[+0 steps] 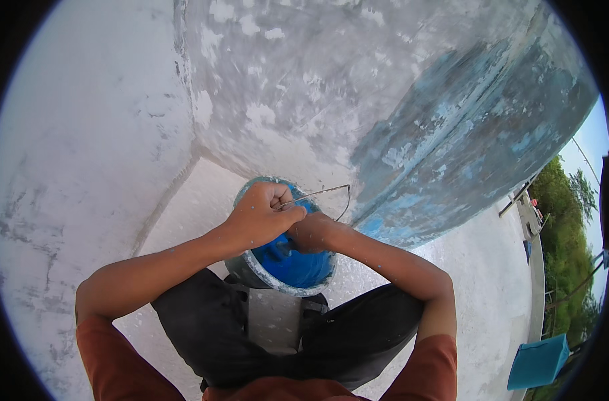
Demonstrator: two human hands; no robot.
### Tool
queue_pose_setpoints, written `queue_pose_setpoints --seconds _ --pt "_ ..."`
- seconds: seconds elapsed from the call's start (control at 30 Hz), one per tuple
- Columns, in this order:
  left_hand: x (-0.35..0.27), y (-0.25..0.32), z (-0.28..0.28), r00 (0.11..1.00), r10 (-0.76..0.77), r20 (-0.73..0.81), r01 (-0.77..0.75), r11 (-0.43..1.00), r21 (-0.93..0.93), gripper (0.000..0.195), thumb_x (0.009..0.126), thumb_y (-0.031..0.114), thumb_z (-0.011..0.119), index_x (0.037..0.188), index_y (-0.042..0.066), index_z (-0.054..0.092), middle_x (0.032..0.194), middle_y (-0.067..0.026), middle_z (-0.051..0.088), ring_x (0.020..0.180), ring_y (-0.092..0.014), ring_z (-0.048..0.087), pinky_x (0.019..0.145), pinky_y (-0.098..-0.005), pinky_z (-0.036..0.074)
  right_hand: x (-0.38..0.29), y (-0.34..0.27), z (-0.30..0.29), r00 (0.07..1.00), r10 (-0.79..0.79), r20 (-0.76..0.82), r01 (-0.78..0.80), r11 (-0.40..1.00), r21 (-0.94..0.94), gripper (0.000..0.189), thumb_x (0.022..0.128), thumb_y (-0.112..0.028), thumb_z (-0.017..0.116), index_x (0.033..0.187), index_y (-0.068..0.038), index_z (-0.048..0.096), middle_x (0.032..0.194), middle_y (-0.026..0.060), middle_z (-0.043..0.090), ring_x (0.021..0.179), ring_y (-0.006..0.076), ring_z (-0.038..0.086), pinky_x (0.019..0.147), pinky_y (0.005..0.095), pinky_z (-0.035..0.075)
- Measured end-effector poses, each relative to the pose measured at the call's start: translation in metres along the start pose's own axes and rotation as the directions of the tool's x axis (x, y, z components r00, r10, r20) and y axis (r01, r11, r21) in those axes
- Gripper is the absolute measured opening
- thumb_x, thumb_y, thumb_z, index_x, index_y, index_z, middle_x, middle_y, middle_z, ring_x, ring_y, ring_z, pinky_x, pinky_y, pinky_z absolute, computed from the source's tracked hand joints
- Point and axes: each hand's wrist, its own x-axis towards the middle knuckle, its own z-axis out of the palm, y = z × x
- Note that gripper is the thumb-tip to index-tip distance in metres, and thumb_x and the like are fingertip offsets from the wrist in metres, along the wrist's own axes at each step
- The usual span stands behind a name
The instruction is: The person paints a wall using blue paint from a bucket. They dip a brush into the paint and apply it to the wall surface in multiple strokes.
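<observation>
A bucket (289,288) with a paint-crusted rim and blue paint (297,268) inside stands between my feet. My left hand (269,208) is over the bucket, its fingers closed on a thin bent wire (322,192) that looks like the bucket's handle. My right hand (312,233) is lower, over the paint and close against the left; its fingers are mostly hidden, and what they hold, if anything, cannot be made out. A dark blue, paint-covered thing (284,246) shows just beside the right fingers.
A whitish wall (83,150) rises on the left. Ahead is a grey, patchy wall (294,90), with blue-grey paint (435,150) on its right part. The pale floor (485,280) extends right to a low ledge (537,280), near a teal box-like object (537,362). Trees stand beyond.
</observation>
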Motion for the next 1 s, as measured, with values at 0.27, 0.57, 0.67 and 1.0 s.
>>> queue_pose_setpoints --seconds 0.27,0.57,0.67,1.0 --pt "0.010 -0.013 -0.012 1.000 0.005 0.010 -0.006 0.997 0.077 0.041 0.083 0.016 0.070 0.057 0.012 0.040 0.054 0.0072 0.033 0.052 -0.003 0.026 0.047 -0.0256 0.021 -0.025 -0.002 -0.005 0.979 0.169 -0.116 -0.151 0.977 0.151 0.029 0.090 -0.031 0.060 0.095 -0.005 0.069 0.086 0.0189 0.069 0.083 0.0368 0.069 0.073 0.0456 0.055" --pt "0.041 -0.040 -0.015 0.989 0.123 0.084 -0.131 0.987 0.089 0.042 0.083 0.017 0.070 0.055 0.011 0.039 0.050 0.0065 0.033 0.048 -0.003 0.026 0.046 -0.0263 0.020 -0.012 0.013 0.018 0.936 0.269 -0.227 -0.237 0.959 0.156 0.018 0.087 -0.018 0.059 0.087 -0.004 0.070 0.082 0.0182 0.070 0.083 0.0339 0.070 0.070 0.0432 0.057" --pt "0.042 -0.044 -0.017 0.988 0.141 0.068 -0.147 0.984 0.097 0.043 0.084 0.017 0.071 0.055 0.011 0.039 0.050 0.0073 0.033 0.048 -0.002 0.026 0.045 -0.0252 0.019 -0.009 0.014 0.017 0.912 0.297 -0.281 -0.269 0.954 0.135 0.018 0.088 -0.017 0.058 0.087 -0.004 0.070 0.082 0.0172 0.070 0.083 0.0337 0.070 0.070 0.0434 0.056" --pt "0.044 -0.046 -0.017 0.991 0.125 0.056 -0.131 0.984 0.124 0.041 0.083 0.017 0.070 0.055 0.010 0.040 0.049 0.0062 0.035 0.047 -0.002 0.028 0.045 -0.0256 0.021 -0.001 0.020 0.029 0.949 0.225 -0.219 -0.190 0.967 0.173 0.018 0.085 -0.018 0.060 0.090 -0.004 0.070 0.084 0.0203 0.069 0.082 0.0361 0.069 0.072 0.0453 0.056"
